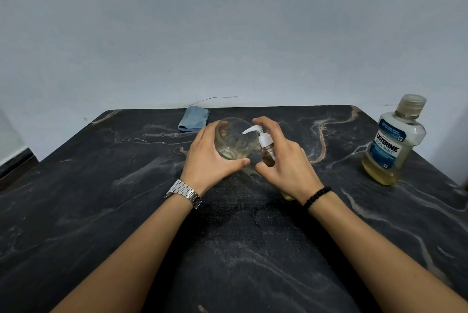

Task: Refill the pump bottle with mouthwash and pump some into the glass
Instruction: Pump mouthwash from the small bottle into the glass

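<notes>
Steel watch, black bead bracelet

- The mouthwash bottle is standing at the right side of the tabletop, showing its blue label to the camera.
- "LISTERINE" is reading clearly across that label in large white capitals, running slightly downhill to the right.
- "COOL MINT" is sitting just beneath the brand name in smaller letters.
- Finer print is showing above and below those words, too small to make out.
- Two small square code marks are showing on the label, one upper right, one lower right, neither readable.
- Nothing else in view is carrying readable text.
</notes>
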